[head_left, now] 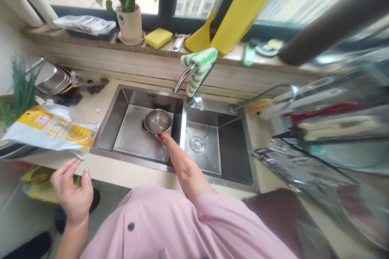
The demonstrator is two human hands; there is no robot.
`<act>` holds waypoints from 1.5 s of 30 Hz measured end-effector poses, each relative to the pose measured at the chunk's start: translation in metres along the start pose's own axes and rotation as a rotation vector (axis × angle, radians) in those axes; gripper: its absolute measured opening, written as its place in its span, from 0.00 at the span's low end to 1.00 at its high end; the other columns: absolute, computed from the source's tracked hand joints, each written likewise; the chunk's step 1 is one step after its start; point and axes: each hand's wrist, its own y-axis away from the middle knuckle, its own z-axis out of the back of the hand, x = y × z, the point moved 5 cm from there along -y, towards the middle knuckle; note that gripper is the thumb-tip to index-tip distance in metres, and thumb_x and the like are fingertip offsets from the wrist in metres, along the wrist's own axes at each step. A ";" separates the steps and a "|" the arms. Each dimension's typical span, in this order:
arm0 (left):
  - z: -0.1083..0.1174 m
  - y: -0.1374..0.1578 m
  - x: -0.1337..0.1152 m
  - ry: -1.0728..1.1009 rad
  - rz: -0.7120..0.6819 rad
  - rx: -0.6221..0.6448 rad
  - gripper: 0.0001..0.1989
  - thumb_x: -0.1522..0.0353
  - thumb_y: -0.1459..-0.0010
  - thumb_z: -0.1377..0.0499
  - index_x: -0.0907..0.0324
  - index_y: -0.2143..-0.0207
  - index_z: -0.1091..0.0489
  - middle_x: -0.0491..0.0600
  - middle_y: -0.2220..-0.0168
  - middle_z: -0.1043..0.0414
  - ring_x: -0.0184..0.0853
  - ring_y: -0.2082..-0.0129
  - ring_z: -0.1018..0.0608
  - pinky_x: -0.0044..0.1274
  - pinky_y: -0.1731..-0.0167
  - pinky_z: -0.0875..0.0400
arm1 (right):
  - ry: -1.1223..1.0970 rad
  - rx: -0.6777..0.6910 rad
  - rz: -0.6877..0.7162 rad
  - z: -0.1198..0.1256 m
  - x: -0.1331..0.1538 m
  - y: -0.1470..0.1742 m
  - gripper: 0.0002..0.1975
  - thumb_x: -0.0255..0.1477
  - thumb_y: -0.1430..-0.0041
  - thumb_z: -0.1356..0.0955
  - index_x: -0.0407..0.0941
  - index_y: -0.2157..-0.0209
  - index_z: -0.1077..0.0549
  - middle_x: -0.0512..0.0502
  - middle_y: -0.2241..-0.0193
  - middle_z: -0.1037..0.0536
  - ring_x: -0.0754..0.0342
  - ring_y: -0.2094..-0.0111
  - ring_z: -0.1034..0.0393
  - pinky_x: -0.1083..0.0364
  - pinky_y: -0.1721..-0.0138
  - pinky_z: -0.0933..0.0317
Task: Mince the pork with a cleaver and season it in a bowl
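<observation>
A round metal bowl (158,121) is in my right hand (163,137), which grips its near rim over the left basin of the steel sink (130,156). The bowl's inside faces up and partly covers that basin's drain. My left hand (73,190) is raised in front of the counter's edge, fingers apart and holding nothing. Just beyond its fingertips lies a yellow and white food packet (51,129) on the counter. Behind the sink stands a chrome faucet (184,77) with a green and white striped cloth (199,68) draped over it.
A potted plant (130,24), a yellow sponge (158,38) and a yellow scoop-shaped thing (200,36) stand along the windowsill. Green onions (22,85) are at the left. A blurred rack of utensils (319,125) crowds the right side. A yellow bag (39,184) hangs below the counter.
</observation>
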 end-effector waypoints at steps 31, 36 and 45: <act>-0.015 -0.015 -0.001 0.000 0.006 0.053 0.18 0.73 0.47 0.38 0.66 0.52 0.29 0.62 0.54 0.28 0.45 0.50 0.27 0.39 0.47 0.32 | 1.100 -0.708 0.568 0.192 0.188 0.007 0.26 0.47 0.36 0.43 0.40 0.55 0.29 0.32 0.62 0.22 0.43 0.60 0.29 0.50 0.59 0.40; -0.019 -0.016 0.000 0.018 0.011 0.058 0.18 0.72 0.47 0.38 0.64 0.52 0.30 0.61 0.53 0.28 0.44 0.50 0.27 0.39 0.46 0.32 | 1.075 -0.551 0.514 0.196 0.191 0.002 0.20 0.43 0.37 0.40 0.41 0.67 0.28 0.40 0.72 0.23 0.49 0.67 0.30 0.54 0.63 0.39; -0.015 -0.016 0.004 0.022 0.019 0.038 0.18 0.71 0.47 0.38 0.64 0.53 0.30 0.61 0.54 0.28 0.45 0.50 0.27 0.39 0.46 0.32 | 1.002 -0.423 0.367 0.194 0.195 0.003 0.21 0.44 0.36 0.40 0.42 0.72 0.29 0.48 0.83 0.31 0.56 0.82 0.37 0.57 0.74 0.39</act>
